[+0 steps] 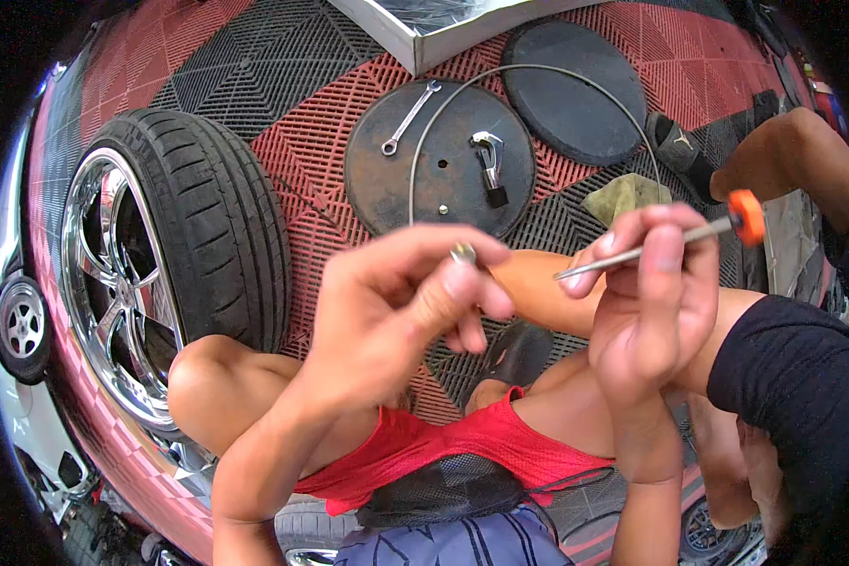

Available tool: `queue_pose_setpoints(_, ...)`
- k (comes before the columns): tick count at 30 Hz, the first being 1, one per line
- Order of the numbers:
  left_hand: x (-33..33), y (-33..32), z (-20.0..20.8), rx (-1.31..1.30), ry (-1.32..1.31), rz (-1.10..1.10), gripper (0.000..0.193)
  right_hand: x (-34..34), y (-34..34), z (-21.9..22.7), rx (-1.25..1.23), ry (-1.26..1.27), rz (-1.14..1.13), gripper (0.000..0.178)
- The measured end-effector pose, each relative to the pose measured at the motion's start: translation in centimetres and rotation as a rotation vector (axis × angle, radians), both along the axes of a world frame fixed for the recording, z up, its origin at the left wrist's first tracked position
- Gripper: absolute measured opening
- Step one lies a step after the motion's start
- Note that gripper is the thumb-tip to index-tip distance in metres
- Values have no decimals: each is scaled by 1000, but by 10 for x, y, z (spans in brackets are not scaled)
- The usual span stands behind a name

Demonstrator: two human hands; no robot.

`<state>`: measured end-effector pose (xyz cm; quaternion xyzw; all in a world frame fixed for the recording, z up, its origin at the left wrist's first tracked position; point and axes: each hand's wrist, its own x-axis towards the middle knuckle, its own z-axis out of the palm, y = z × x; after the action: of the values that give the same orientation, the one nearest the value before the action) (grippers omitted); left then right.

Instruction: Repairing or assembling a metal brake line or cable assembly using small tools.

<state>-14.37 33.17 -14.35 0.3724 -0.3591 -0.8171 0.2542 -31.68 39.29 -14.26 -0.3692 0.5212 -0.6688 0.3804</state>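
Observation:
My left hand (387, 316) is closed, pinching a small round metal fitting (463, 253) between thumb and forefinger. A thin metal tube (528, 67) arches from behind this hand to behind my right; whether the fitting joins it is hidden. In my right hand (646, 311) is a slim, pointed metal tool (632, 253) with an orange end, its tip toward the left hand. Beyond the hands, a rusty round plate (387, 179) carries a combination wrench (412, 118), a small tube cutter (490, 165) and a small metal piece (443, 209).
A large tyre on a chrome wheel (226, 236) stands at left. Another dark disc (575, 94) lies at the back right, beside an open box (424, 47). A greenish cloth (623, 198) is behind my right hand. Another person's leg (792, 165) is at right. Red and black grid tiles (302, 160) cover the floor.

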Motion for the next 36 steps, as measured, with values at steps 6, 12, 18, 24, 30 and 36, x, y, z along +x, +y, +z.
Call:
queue_pose_setpoints(6,13,-24,-21,170,133,233,36,-7,-12,-2,301,-329,38,21)
queue_pose_setpoints(12,12,-24,-16,220,16,196,38,-22,-14,-13,202,-238,371,17)
queue_pose_setpoints(18,10,-20,-22,441,183,194,38,15,-5,-1,306,470,304,17)
queue_pose_setpoints(24,17,-21,-5,366,274,184,38,14,-35,-62,28,785,140,17)
queue_pose_setpoints(30,18,-26,-5,290,283,234,39,17,-26,-45,142,371,-14,10)
queue_pose_setpoints(36,7,-11,-1,140,72,202,52,21,-20,-24,156,553,3,8)
